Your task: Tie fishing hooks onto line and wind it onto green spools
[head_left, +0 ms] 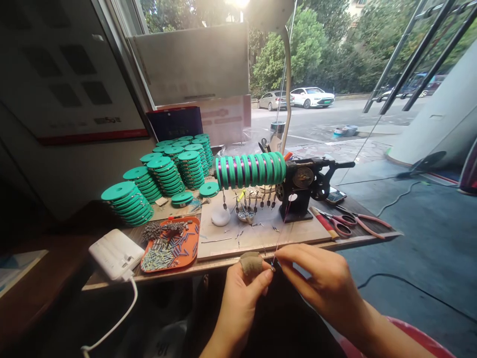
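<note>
In front of the table edge, my left hand [244, 286] is closed, with thumb and forefinger pinching a small shiny piece [273, 268] too tiny to identify. Tan cloth tape [251, 263] wraps one of its fingers. My right hand [324, 278] is closed just beside it, its fingertips pinching a thin purplish line [277, 243]. That line rises toward the black hand winder [296, 206]. A row of green foam spools [249, 170] wound with purple line sits on the winder's shaft, with small metal fittings [268, 203] hanging below.
Stacks of green spools [164, 174] stand at the back left. An orange tray [196, 248] holds small parts, beside a white power bank [116, 253] with a cable. Scissors [341, 226] and pliers [372, 226] lie right of the winder. A small bowl [245, 215] sits on the board [223, 251].
</note>
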Demonstrator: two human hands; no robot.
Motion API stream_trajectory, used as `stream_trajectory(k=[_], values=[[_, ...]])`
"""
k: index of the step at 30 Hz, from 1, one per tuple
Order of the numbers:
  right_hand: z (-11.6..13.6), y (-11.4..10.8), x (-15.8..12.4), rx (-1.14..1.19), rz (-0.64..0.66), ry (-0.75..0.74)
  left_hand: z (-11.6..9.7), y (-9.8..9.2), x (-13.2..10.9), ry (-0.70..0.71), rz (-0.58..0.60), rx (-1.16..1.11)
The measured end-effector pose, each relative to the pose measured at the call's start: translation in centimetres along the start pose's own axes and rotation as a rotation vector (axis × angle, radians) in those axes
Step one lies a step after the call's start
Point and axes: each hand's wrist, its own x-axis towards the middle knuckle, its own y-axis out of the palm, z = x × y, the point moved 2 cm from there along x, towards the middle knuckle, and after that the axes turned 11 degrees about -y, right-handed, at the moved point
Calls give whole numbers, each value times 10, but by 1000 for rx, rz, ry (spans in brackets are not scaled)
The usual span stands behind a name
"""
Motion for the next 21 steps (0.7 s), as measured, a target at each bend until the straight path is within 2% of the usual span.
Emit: stream_trajectory(k=[3, 7, 14, 21], values=[[2, -2, 2, -124, 88, -147, -2, 0, -1, 7, -7, 20], [1, 1, 0, -141, 115, -229, -3, 1, -2, 10, -3, 32], [-1, 4, 0, -69, 90, -244, 0, -1, 1, 5, 10, 27], [-3, 5, -3, -78, 163, -271, -2, -3, 0, -9, -9, 39]])
